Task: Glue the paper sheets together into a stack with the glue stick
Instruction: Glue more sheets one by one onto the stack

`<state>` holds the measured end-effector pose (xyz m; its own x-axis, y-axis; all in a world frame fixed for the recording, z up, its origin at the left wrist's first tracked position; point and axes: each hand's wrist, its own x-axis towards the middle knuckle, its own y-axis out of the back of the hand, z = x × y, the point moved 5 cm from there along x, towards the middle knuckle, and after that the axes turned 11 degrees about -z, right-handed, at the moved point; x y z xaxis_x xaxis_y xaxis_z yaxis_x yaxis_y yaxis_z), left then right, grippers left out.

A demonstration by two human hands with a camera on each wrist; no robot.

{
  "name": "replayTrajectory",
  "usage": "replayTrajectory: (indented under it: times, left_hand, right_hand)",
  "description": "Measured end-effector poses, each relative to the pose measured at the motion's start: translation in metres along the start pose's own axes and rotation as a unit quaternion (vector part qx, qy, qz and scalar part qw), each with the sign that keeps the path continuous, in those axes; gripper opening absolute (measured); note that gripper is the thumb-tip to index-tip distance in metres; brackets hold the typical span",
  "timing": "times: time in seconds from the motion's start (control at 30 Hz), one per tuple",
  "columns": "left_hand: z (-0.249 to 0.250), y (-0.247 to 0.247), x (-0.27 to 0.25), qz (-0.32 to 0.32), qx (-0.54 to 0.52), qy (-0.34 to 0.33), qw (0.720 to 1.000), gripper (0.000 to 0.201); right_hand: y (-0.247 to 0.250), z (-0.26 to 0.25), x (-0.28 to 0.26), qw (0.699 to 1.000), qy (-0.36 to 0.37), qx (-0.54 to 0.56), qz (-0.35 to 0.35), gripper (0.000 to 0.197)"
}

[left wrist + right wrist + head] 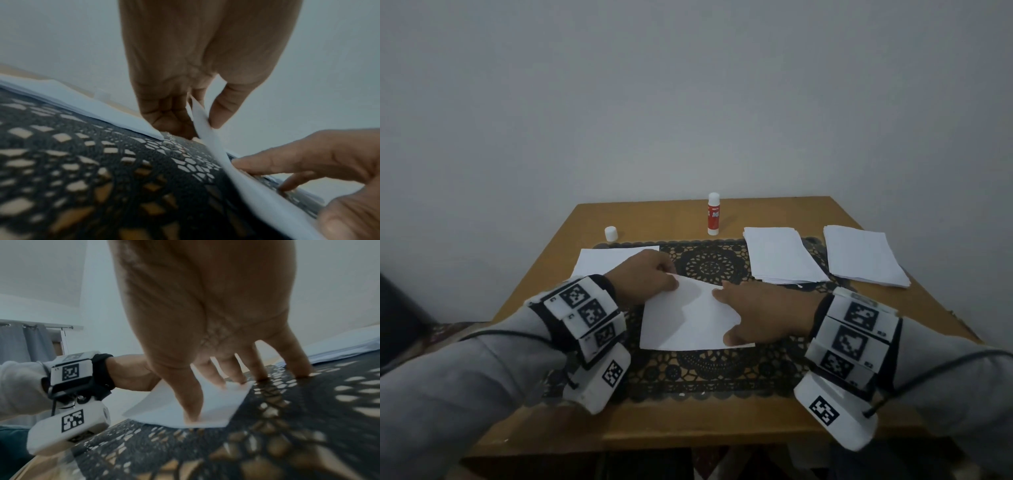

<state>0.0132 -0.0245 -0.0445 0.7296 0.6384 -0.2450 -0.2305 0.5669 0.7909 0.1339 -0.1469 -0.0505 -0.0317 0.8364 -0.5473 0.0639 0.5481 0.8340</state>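
Observation:
A white paper sheet (681,325) lies in the middle of a black lace mat (709,373), its far left corner lifted. My left hand (671,279) pinches that corner between thumb and fingers, which the left wrist view shows close up on the sheet (236,175). My right hand (722,317) presses straight, spread fingers and thumb on the sheet's right side; in the right wrist view its fingertips (221,384) rest on the sheet (160,408). A red and white glue stick (714,214) stands uncapped at the table's far middle, its white cap (611,233) to the left.
A flat white sheet (606,258) lies behind my left hand. Two stacks of white paper (780,255) (864,255) sit at the far right. The wooden table (688,428) stands against a plain wall, with its front edge close to me.

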Motion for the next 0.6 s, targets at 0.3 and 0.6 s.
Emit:
replayTrajectory:
  times: [0.3, 0.6]
  left_hand:
    - [-0.017, 0.052, -0.042, 0.098, -0.211, -0.044, 0.972, 0.015]
    - [-0.056, 0.066, -0.047, 0.156, -0.283, 0.051, 0.945, 0.010]
  right_hand:
    - [0.018, 0.026, 0.000, 0.882, 0.062, 0.443, 0.150, 0.013]
    - [0.042, 0.002, 0.036, 0.786, 0.079, 0.602, 0.118, 0.018]
